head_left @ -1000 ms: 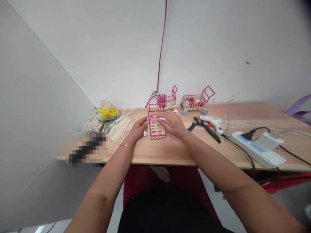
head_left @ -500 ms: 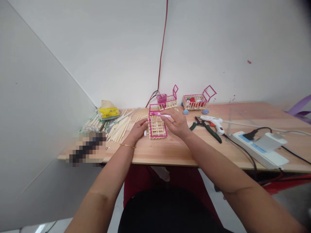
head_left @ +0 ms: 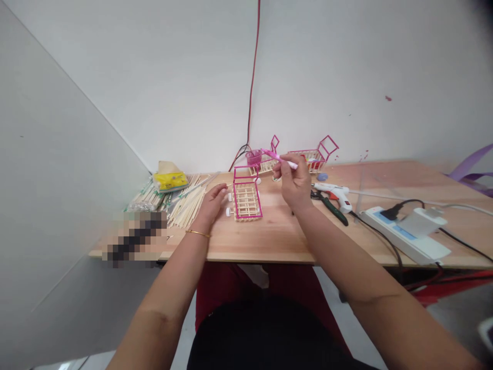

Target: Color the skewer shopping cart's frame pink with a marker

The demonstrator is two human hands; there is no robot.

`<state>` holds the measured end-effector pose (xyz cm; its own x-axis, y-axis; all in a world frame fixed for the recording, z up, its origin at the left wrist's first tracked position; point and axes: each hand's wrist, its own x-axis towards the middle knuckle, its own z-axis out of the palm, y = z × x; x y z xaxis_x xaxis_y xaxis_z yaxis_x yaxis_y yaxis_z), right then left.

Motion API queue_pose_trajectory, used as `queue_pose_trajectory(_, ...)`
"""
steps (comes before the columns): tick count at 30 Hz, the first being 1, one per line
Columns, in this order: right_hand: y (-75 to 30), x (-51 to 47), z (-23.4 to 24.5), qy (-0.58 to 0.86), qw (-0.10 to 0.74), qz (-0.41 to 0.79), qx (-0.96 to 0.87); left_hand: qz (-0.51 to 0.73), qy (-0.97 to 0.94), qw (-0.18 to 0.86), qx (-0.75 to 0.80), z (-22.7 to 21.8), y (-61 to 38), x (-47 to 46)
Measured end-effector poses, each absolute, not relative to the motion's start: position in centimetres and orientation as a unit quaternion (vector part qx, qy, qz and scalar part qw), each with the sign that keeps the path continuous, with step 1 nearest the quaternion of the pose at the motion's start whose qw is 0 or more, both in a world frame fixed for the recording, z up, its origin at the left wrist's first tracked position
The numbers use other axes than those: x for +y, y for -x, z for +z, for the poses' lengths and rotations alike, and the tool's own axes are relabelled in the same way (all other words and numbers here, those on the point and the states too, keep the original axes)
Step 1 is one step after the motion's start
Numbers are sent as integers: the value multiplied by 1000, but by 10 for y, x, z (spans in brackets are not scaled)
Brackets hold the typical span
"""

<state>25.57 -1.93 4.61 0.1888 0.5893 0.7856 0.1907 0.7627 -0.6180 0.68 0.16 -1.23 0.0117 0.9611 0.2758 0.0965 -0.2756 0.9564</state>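
Observation:
A small cart of wooden sticks with pink edges (head_left: 246,200) lies on its side on the wooden table (head_left: 277,236), white wheels toward the left. My left hand (head_left: 210,205) rests just left of it, fingers loosely curled and apart, near the wheels and holding nothing. My right hand (head_left: 295,182) is raised behind and right of the cart, pinched on a pink brush (head_left: 275,155) whose tip points left toward a small pink cup (head_left: 254,156).
Two more stick carts (head_left: 311,158) stand at the back by the wall. A pile of loose sticks (head_left: 185,203) and a yellow packet (head_left: 169,179) lie left. Pliers (head_left: 327,203), a glue gun (head_left: 335,192) and a power strip (head_left: 404,234) with cables lie right.
My right hand lifted the pink brush off the cart and moved it back and right toward the pink cup. My left hand slid slightly away from the cart.

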Motion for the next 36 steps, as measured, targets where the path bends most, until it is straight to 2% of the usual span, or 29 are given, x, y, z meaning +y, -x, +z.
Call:
queue_pose_trajectory(3,-265,-12,45,319,679,141,-646,533,-574,421,458,2,1,-3)
queue_pose_trajectory(7,-273,-9,43,317,656,163,-665,437,-634,495,402,22,8,-22)
queue_pose_trajectory(10,-274,-9,44,323,642,156,-677,393,-681,454,419,23,2,-41)
queue_pose_trajectory(13,-273,-10,46,342,602,116,-712,414,-700,384,436,13,-14,-56)
queue_pose_trajectory(16,-273,-8,45,352,535,90,-763,438,-691,360,448,5,-32,-62)
queue_pose_trajectory(21,-277,-2,40,339,464,128,-808,459,-661,415,425,7,-43,-63)
queue_pose_trajectory(29,-279,-5,36,344,385,196,-833,495,-631,425,419,2,-32,-60)
queue_pose_trajectory(36,-273,-5,25,350,356,245,-831,524,-629,431,379,-2,-23,-58)
